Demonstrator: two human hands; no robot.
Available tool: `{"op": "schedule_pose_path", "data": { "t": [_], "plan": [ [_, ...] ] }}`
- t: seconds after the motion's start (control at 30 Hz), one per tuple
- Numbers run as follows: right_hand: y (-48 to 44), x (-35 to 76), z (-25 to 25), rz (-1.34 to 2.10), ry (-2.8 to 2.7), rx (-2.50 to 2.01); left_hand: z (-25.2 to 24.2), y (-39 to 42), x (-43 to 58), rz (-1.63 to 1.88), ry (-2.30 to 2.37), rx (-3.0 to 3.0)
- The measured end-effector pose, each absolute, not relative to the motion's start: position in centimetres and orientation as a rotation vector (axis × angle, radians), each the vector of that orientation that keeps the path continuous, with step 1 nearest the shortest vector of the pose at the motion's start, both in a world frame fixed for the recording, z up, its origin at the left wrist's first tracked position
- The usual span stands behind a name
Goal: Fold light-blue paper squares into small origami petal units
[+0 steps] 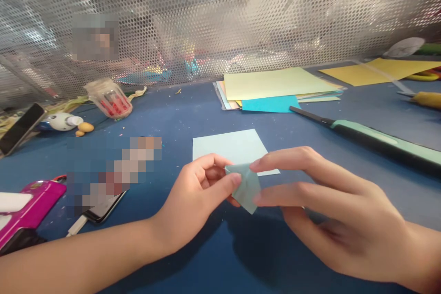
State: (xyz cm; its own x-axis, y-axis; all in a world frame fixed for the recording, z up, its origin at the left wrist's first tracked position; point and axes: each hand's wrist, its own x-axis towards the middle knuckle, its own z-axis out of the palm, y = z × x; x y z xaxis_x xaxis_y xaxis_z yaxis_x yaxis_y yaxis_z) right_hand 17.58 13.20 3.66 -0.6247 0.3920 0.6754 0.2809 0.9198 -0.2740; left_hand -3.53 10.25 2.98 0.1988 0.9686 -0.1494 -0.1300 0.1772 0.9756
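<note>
My left hand [203, 188] pinches a small folded piece of pale blue-green paper [248, 186] between its thumb and bent fingers. The paper is held above the desk, with one corner pointing down. My right hand [330, 211] has its fingers stretched out and spread. Two of its fingertips touch, or nearly touch, the paper's right side. Just behind both hands, a flat light-blue sheet [234, 142] lies on the desk, its near edge partly covered by my hands and the folded paper.
The blue desk [172, 124] meets a perforated metal panel [206, 18]. Coloured paper [279, 83] is stacked behind the sheet. A green-and-black handled tool [386, 142] and yellow paper [382, 71] lie right. A jar [110, 98], phones [106, 206] and a magenta object [37, 206] are left.
</note>
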Motion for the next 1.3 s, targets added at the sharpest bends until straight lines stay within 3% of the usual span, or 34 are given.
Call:
{"op": "schedule_pose_path", "data": {
  "t": [0.9, 1.3],
  "plan": [
    [15.1, 18.7, 3.0, 0.126, -2.362, -0.4, 3.0, 10.6, -3.5, 1.064, 0.942, 0.943],
    [14.8, 17.4, 3.7, 0.8, -2.161, -0.65, 3.0, 10.4, -3.5, 1.029, 0.913, 0.95]
  ]
}}
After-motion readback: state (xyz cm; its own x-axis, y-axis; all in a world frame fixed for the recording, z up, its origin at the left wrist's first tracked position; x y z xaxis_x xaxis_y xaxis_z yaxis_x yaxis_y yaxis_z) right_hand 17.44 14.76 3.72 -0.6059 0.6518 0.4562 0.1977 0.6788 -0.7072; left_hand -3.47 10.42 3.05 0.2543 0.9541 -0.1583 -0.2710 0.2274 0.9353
